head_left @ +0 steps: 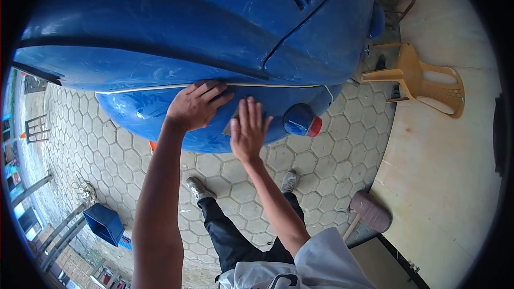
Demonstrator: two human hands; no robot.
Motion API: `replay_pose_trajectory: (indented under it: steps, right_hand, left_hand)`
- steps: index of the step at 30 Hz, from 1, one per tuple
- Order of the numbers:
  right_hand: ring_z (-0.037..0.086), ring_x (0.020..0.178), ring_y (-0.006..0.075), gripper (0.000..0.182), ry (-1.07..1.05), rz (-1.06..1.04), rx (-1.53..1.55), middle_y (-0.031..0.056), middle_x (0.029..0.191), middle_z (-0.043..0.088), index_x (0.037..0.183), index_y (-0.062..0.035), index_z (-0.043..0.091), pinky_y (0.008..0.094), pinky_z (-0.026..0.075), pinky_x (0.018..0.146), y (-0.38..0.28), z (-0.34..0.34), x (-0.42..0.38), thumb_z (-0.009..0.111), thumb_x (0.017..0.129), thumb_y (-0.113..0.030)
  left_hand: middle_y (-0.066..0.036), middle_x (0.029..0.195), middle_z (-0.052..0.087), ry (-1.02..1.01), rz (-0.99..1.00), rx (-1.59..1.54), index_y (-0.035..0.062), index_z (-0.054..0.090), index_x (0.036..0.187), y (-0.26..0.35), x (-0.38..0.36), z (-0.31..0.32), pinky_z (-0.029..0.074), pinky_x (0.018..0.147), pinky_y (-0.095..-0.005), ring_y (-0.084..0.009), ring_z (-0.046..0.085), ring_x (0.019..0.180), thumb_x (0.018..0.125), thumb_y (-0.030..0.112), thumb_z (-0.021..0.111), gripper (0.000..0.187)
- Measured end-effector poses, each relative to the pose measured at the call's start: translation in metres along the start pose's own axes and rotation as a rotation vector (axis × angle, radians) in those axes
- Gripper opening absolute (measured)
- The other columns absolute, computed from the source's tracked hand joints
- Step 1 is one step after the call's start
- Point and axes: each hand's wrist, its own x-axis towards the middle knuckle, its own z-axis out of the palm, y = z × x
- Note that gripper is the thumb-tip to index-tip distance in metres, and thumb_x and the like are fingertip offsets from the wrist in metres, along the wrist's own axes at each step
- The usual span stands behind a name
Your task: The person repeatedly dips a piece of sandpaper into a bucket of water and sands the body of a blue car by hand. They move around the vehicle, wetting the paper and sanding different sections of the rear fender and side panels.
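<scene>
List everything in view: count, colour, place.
Car: one, blue, top
Strip: one, cream, car's seam
Light: one, blue-red, on car
Pad: one, brownish, on car
Chair: one clearly, yellow, right
Board: one, tan, right
Unclear object: one, brown, lower right
Bin: one, blue, lower left
Paving stones: many, grey, ground
Clutter: uncounted, mixed, left edge
Shoes: two, grey, lower centre
Trousers: one, black, bottom
Shirt: one, white, bottom
Left hand: one, bare, on car
Right hand: one, bare, on pad

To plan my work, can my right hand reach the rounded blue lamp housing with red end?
Probably yes: your right hand is close by, and nothing visible blocks the way to the lamp housing.
</scene>
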Motion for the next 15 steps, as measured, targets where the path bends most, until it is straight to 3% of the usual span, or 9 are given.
replay_pose_trajectory:
  steps: [4, 8, 11, 13, 15]
  right_hand:
    - [0.024, 0.149, 0.0329, 0.053, 0.325, 0.374, 0.332, 0.0119, 0.159, 0.033, 0.153, -0.0125, 0.037, 0.0648, 0.006, 0.117, -0.018, -0.006, 0.041, 0.028, 0.107, -0.035]
    - [0.023, 0.150, 0.0334, 0.055, 0.031, -0.016, 0.115, 0.0124, 0.161, 0.030, 0.155, -0.0109, 0.031, 0.0633, 0.007, 0.118, -0.029, -0.004, 0.005, 0.025, 0.107, -0.036]
    - [0.023, 0.150, 0.0339, 0.056, 0.035, 0.177, 0.003, 0.0129, 0.161, 0.028, 0.156, -0.0101, 0.027, 0.0631, 0.007, 0.118, 0.019, -0.002, 0.000, 0.024, 0.107, -0.036]
    - [0.021, 0.150, 0.0363, 0.059, 0.181, 0.524, 0.269, 0.0149, 0.163, 0.023, 0.158, -0.0093, 0.022, 0.0633, 0.009, 0.118, 0.043, -0.014, 0.030, 0.023, 0.107, -0.039]
    - [0.020, 0.150, 0.0379, 0.061, 0.200, 0.599, 0.296, 0.0171, 0.163, 0.021, 0.158, -0.0080, 0.019, 0.0632, 0.010, 0.118, 0.040, -0.006, 0.051, 0.021, 0.106, -0.041]
  left_hand:
    - [0.000, 0.132, 0.054, -0.021, 0.001, 0.012, 0.0259, 0.060, 0.129, -0.002, -0.003, -0.003, 0.043, 0.107, -0.0356, -0.0176, 0.049, 0.127, 0.084, 0.025, 0.066, 0.045]
    - [0.000, 0.133, 0.053, -0.036, -0.014, 0.015, 0.0257, 0.060, 0.129, -0.004, -0.004, 0.004, 0.043, 0.106, -0.0366, -0.0177, 0.048, 0.128, 0.083, 0.024, 0.066, 0.046]
    - [0.001, 0.133, 0.053, -0.034, 0.008, 0.002, 0.0253, 0.060, 0.127, -0.005, -0.003, 0.002, 0.042, 0.106, -0.0375, -0.0179, 0.048, 0.129, 0.083, 0.024, 0.066, 0.045]
    - [0.001, 0.133, 0.053, -0.044, 0.010, -0.002, 0.0253, 0.060, 0.127, -0.007, -0.002, 0.003, 0.042, 0.106, -0.0375, -0.0177, 0.048, 0.129, 0.083, 0.024, 0.065, 0.044]
    - [0.001, 0.134, 0.053, -0.065, 0.004, -0.011, 0.0255, 0.060, 0.127, -0.005, -0.009, 0.003, 0.043, 0.106, -0.0374, -0.0176, 0.048, 0.129, 0.084, 0.024, 0.065, 0.044]
